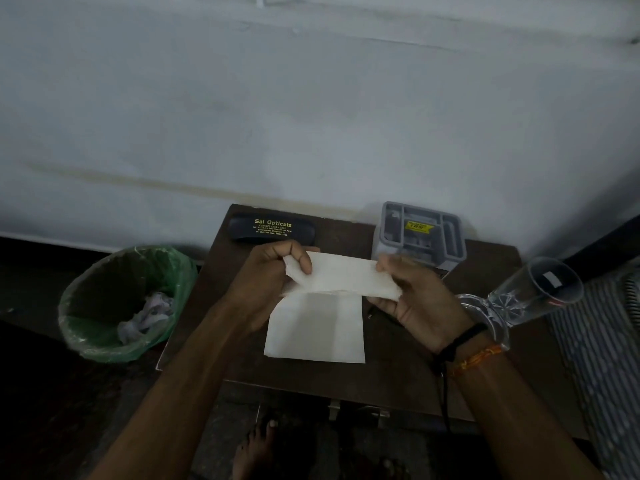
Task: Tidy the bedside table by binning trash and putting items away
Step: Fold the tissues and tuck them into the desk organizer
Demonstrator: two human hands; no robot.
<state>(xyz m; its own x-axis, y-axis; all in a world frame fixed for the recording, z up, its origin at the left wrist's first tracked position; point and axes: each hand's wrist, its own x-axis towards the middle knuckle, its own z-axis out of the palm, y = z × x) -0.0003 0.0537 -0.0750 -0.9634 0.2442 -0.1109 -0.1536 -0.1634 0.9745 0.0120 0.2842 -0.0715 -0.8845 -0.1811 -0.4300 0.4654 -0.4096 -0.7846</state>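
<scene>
A white tissue (pixel 322 317) hangs above the dark wooden bedside table (pixel 398 372), its top part folded over. My left hand (pixel 273 275) pinches its upper left corner and my right hand (pixel 412 299) grips its upper right end. A black spectacle case (pixel 272 229) with yellow lettering lies at the table's back left. At the back right stands a grey plastic organiser (pixel 420 233) with a yellow sticker. A tall clear glass (pixel 530 296) stands on the table's right side, close to my right wrist.
A bin (pixel 124 303) lined with a green bag stands on the floor left of the table, crumpled paper inside. A white wall runs behind. Striped fabric (pixel 602 358) lies at the right edge. My bare feet show below the table's front edge.
</scene>
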